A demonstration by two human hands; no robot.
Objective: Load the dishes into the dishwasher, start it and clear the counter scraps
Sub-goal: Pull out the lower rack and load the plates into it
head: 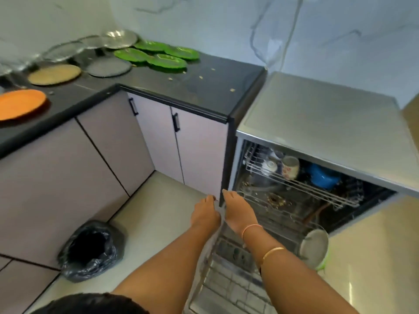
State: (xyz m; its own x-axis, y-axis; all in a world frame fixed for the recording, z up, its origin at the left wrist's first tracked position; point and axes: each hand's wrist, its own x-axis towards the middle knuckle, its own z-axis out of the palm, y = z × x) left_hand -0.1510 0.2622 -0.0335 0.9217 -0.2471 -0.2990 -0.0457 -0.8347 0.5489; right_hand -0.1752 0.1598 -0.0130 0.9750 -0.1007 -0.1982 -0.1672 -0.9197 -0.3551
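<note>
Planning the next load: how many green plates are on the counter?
4, clustered at the counter's back: far left, back middle, far right, front. More could hide underneath.

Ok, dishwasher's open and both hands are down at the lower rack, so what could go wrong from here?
1. Food debris lies in the dishwasher's bottom; it may clog the wash if left.
2. The plate sits at the lower rack's right edge and could tip out when the rack moves.
3. The left hand and right hand are near the door hinge corner; fingers could get pinched.
</note>
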